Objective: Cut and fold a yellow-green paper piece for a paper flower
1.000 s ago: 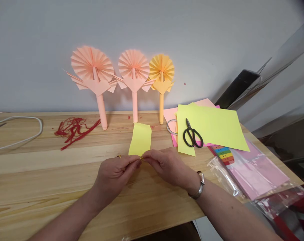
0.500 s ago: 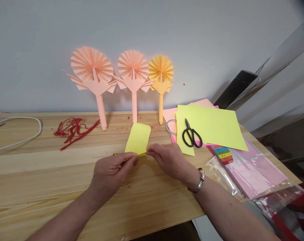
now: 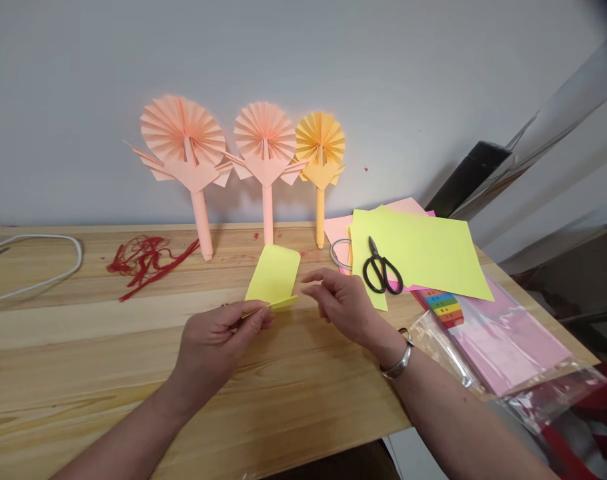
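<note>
Pale pine bench [image 3: 303, 393] carries a yellow paper strip [image 3: 273, 275], its lower edge folded up into a narrow flap [image 3: 278, 304]. Left hand [image 3: 218, 350] pinches the flap's end, holding the strip against the bench; right hand [image 3: 341, 303], open, hovers apart, just beside it.

A pale grey wall [image 3: 303, 60] fills the back of the view under soft, even light, with a tiny red speck [image 3: 366, 169] on it. A light pine counter [image 3: 83, 373] with a streaky grain runs along its foot. To the right, a black slab [image 3: 466, 177] and a clear glossy panel [image 3: 568, 113] stand at an angle. Below the counter's near edge lie a dark gap [image 3: 333, 463] and a pale floor [image 3: 413, 453]; something red [image 3: 578, 437] at lower right is too blurred to tell.
</note>
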A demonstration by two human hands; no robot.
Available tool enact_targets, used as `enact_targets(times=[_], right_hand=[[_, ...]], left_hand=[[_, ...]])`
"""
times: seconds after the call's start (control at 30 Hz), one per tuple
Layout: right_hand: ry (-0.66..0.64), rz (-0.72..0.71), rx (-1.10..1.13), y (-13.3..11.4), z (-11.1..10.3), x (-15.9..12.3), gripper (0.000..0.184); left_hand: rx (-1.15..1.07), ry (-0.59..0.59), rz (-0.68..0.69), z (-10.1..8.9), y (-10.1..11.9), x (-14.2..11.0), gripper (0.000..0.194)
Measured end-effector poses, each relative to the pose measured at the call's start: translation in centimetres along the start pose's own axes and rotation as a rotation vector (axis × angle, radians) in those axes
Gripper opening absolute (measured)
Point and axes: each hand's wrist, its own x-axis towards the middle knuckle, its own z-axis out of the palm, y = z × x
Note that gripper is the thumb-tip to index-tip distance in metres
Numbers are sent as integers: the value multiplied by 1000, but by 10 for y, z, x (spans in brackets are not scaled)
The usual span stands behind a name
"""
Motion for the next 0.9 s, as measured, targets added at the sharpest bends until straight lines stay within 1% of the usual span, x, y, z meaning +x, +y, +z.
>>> enact_targets(times=[0.07, 0.1, 0.2, 0.27, 0.37, 0.5, 0.63, 0.73, 0.9], right_hand=[[-47, 36, 109, 1, 5, -2, 26], [-54, 36, 113, 1, 8, -3, 27], [-74, 0, 91, 1, 15, -5, 18], [-90, -34, 95, 1, 16, -5, 15], [-101, -60, 109, -2, 14, -5, 16], [-118, -41, 127, -4, 8, -3, 15], [-105, -23, 115, -5, 5, -2, 15], [-97, -24, 101, -5, 3, -1, 17], [-84, -20, 89, -3, 2, 0, 21]], left_hand=[[6, -12, 19, 1, -1, 0, 13], [9, -15, 29, 1, -2, 0, 13], [18, -17, 46, 2, -3, -1, 14], [32, -26, 49, 2, -2, -2, 14], [57, -32, 57, 2, -1, -2, 14], [92, -33, 67, 2, 0, -2, 16], [97, -45, 76, 1, 1, -1, 19], [91, -31, 80, 1, 2, 0, 18], [56, -26, 39, 1, 1, 0, 18]])
